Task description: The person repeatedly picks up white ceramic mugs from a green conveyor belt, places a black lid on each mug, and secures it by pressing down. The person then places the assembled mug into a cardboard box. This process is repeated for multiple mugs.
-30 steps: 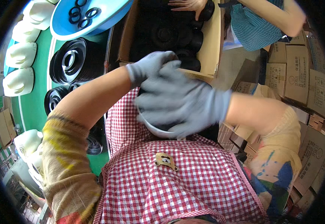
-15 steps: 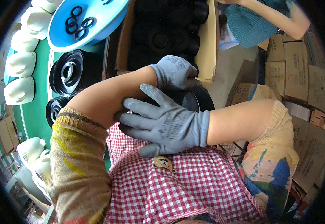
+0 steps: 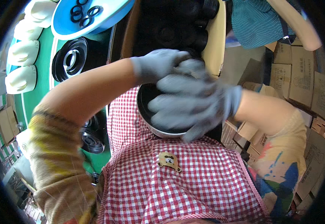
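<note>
My left hand (image 3: pixel 158 65) and my right hand (image 3: pixel 201 100) both wear grey gloves and meet in front of my apron. The left fingers are curled, and what they hold, if anything, is hidden. My right hand overlaps them, its fingers spread and smeared by motion. Below the hands is a round black vessel (image 3: pixel 145 106) with a pale metal rim, close against the apron. The right hand covers much of it. Whether either hand touches the vessel, I cannot tell.
An open cardboard box (image 3: pixel 215 37) of black round parts stands ahead. On the green table at left are a blue basin (image 3: pixel 110 22) with black rings, stacked black discs (image 3: pixel 63 61) and white moulded parts (image 3: pixel 24 52). Another person's arm (image 3: pixel 300 26) and cartons (image 3: pixel 300 78) are at right.
My right hand has moved right and up from across my left forearm to the left hand's fingers. The left hand has shifted slightly left. More of the black vessel now shows below them.
</note>
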`<state>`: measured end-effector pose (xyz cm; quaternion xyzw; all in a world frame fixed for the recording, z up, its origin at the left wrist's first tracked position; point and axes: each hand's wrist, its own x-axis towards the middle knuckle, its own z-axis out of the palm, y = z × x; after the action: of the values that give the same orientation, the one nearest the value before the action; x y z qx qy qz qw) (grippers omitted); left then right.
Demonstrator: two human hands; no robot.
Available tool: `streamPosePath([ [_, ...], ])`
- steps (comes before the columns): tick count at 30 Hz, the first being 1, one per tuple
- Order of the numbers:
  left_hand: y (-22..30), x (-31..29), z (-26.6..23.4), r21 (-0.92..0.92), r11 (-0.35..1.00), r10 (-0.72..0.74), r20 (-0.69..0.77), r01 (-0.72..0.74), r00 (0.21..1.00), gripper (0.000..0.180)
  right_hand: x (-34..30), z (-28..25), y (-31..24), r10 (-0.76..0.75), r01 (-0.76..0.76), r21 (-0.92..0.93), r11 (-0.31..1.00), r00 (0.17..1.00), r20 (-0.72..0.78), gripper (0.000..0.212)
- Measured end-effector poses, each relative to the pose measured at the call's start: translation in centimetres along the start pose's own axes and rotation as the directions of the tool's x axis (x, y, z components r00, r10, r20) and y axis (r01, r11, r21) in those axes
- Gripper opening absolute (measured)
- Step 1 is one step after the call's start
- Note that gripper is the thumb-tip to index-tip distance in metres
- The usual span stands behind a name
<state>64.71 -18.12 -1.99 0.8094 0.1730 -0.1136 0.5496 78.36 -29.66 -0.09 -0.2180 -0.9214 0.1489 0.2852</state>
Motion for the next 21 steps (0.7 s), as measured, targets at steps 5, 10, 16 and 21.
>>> streamPosePath([
  [5, -2.9, 1.7, 1.0, 0.072, 0.991, 0.112, 0.018, -0.113, 0.994, 0.034, 2.6, 0.2, -2.9, 0.140, -0.147, 0.026, 0.989, 0.974, 0.179, 0.062],
  [10, 0.8, 1.9, 0.1, 0.344, 0.933, 0.114, 0.002, -0.108, 0.993, 0.046, 3.1, -0.2, -3.2, 0.165, -0.160, -0.053, 0.986, 0.981, 0.098, 0.057],
  [16, -5.0, 0.9, 1.8, -0.086, 0.994, 0.052, -0.096, -0.061, 0.994, 0.031, 1.3, -0.9, -0.6, 0.042, -0.050, 0.047, 0.998, 0.986, 0.162, 0.061],
  [21, 2.1, 2.1, 0.2, 0.425, 0.901, 0.063, 0.068, -0.086, 0.996, 0.035, 4.5, 1.1, -4.6, 0.177, -0.173, -0.042, 0.984, 0.975, 0.134, 0.054],
])
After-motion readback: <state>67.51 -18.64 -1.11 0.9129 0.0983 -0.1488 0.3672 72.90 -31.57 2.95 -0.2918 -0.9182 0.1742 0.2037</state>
